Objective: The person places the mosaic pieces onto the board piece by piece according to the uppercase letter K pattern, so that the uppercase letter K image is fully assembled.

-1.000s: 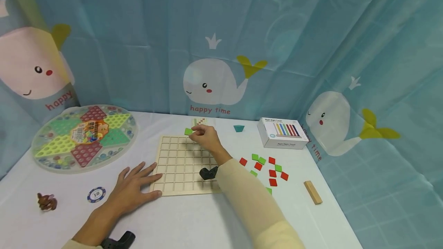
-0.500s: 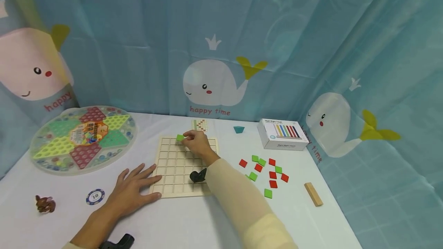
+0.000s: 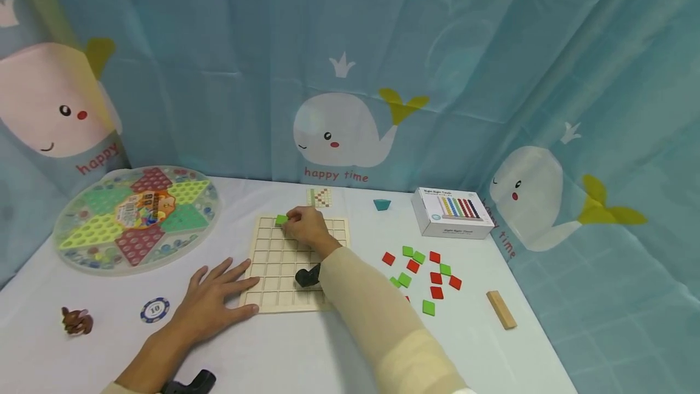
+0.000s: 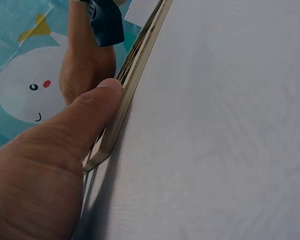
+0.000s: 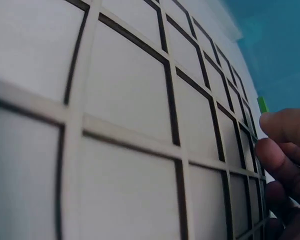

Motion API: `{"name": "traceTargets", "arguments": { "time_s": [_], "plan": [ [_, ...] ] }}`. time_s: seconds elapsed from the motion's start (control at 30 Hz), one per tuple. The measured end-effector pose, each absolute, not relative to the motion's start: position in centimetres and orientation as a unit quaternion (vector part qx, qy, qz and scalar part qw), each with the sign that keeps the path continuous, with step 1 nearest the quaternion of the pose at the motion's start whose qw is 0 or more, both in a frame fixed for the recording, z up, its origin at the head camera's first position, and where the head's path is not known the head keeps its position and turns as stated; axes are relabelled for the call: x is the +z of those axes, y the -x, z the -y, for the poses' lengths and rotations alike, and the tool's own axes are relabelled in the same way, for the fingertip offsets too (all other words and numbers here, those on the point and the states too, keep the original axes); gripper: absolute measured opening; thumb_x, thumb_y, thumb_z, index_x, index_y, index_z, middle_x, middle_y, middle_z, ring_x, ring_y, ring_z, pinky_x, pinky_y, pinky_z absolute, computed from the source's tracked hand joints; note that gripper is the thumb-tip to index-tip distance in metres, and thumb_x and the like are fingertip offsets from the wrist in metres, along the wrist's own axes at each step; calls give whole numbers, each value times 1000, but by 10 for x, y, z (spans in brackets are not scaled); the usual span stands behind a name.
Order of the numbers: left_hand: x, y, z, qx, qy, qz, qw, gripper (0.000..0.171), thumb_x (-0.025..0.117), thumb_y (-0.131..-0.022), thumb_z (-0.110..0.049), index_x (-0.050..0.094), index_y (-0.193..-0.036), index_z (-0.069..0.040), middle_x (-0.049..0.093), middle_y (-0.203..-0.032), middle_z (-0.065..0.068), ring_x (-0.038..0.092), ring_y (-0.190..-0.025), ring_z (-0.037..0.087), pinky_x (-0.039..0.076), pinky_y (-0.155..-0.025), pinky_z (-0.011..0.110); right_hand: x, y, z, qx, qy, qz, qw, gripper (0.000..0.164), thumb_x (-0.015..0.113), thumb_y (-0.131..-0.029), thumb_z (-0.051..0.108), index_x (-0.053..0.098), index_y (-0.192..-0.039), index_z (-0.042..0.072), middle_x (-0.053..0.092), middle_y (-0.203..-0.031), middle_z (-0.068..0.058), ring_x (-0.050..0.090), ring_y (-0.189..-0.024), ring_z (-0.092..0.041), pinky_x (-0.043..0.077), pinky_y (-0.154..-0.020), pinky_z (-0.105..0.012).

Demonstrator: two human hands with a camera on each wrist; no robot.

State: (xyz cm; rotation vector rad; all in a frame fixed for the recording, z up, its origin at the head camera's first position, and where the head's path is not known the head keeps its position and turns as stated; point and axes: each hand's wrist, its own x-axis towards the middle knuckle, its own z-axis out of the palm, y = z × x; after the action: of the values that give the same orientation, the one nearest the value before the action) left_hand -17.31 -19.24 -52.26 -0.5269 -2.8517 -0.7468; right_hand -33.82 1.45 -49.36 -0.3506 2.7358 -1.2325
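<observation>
A wooden grid board (image 3: 273,260) with square recesses lies flat on the table. My right hand (image 3: 307,225) pinches a green square tile (image 3: 281,221) over the top row, near the board's far left corner. In the right wrist view, that green tile (image 5: 262,104) shows edge-on beside the fingertips, and the grid fills most of the picture. My left hand (image 3: 210,297) rests spread at the board's left edge, fingertips on its rim. The left wrist view shows the left thumb (image 4: 97,102) against the board's side (image 4: 135,85).
Loose red tiles (image 3: 435,292) and green tiles (image 3: 428,307) lie to the right. Behind the board is a small pattern card (image 3: 319,197). Around are a white box (image 3: 452,213), teal piece (image 3: 381,204), wooden block (image 3: 501,310), Chinese checkers board (image 3: 137,217), poker chip (image 3: 155,309) and brown figurine (image 3: 76,321).
My right hand has carried the green tile left and nearer, from beyond the board's far edge to its top row. My left hand stays at the board's left edge.
</observation>
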Motion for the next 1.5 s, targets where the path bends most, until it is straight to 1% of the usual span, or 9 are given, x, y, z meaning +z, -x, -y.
{"name": "traceTargets", "arguments": {
  "time_s": [0.27, 0.37, 0.67, 0.77, 0.97, 1.13, 1.23, 1.33, 1.5],
  "plan": [
    [-520, 172, 191, -255, 175, 948, 68, 64, 67, -76, -67, 69, -122, -22, 46, -145, 6, 28, -137, 41, 7, -106, 64, -492, 339, -9, -322, 129, -937, 48, 25, 69, -89, 29, 72, -111, 17, 58, -79, 14, 55, -71, -6, 46, -73, -29],
    [-519, 171, 190, -256, 175, 948, 68, 64, 67, -77, -66, 69, -122, -22, 46, -145, 6, 28, -136, 41, 7, -106, 64, -490, 339, -7, -305, 132, -942, 46, 25, 68, -89, 29, 72, -112, 18, 58, -79, 14, 54, -71, -6, 44, -74, -29],
    [-521, 173, 189, -256, 177, 948, 70, 63, 68, -76, -65, 69, -122, -22, 47, -145, 6, 29, -136, 41, 9, -106, 64, -486, 339, -7, -285, 124, -949, 50, 27, 67, -90, 32, 71, -115, 21, 62, -89, 13, 58, -82, -7, 46, -83, -32],
    [-521, 174, 190, -256, 176, 948, 74, 63, 68, -76, -65, 69, -122, -22, 47, -145, 6, 29, -136, 41, 9, -106, 64, -484, 338, -9, -304, 135, -941, 56, 30, 68, -90, 30, 70, -117, 18, 62, -91, 11, 58, -83, -8, 47, -81, -31],
    [-519, 173, 191, -252, 176, 949, 69, 63, 67, -77, -66, 69, -122, -22, 46, -145, 6, 29, -136, 41, 8, -106, 65, -479, 334, -22, -393, 142, -905, 79, 35, 68, -91, 25, 66, -123, 9, 63, -95, 3, 59, -78, -11, 51, -66, -28],
    [-519, 173, 191, -252, 174, 950, 65, 64, 67, -77, -66, 69, -122, -21, 46, -145, 6, 28, -136, 41, 8, -106, 64, -466, 330, -37, -413, 170, -893, 58, 36, 68, -92, 24, 65, -123, 7, 61, -88, 3, 54, -71, -13, 46, -59, -27],
    [-519, 172, 191, -254, 171, 950, 65, 64, 68, -76, -65, 69, -122, -21, 46, -145, 7, 28, -136, 41, 8, -106, 64, -454, 328, -45, -422, 174, -889, 44, 33, 69, -91, 25, 67, -120, 10, 60, -85, 5, 52, -71, -14, 44, -58, -27],
    [-519, 173, 190, -253, 167, 951, 64, 65, 68, -76, -65, 69, -123, -21, 46, -145, 6, 28, -136, 41, 8, -106, 64, -444, 325, -55, -428, 179, -885, 29, 31, 70, -90, 26, 68, -119, 14, 60, -86, 6, 53, -74, -13, 46, -60, -27],
    [-521, 171, 189, -255, 166, 950, 65, 65, 69, -75, -65, 69, -122, -21, 46, -145, 6, 28, -137, 40, 7, -107, 64, -427, 313, -79, -436, 210, -875, -5, 33, 69, -90, 23, 67, -121, 12, 63, -92, 2, 55, -80, -15, 48, -66, -29]
  ]
}}
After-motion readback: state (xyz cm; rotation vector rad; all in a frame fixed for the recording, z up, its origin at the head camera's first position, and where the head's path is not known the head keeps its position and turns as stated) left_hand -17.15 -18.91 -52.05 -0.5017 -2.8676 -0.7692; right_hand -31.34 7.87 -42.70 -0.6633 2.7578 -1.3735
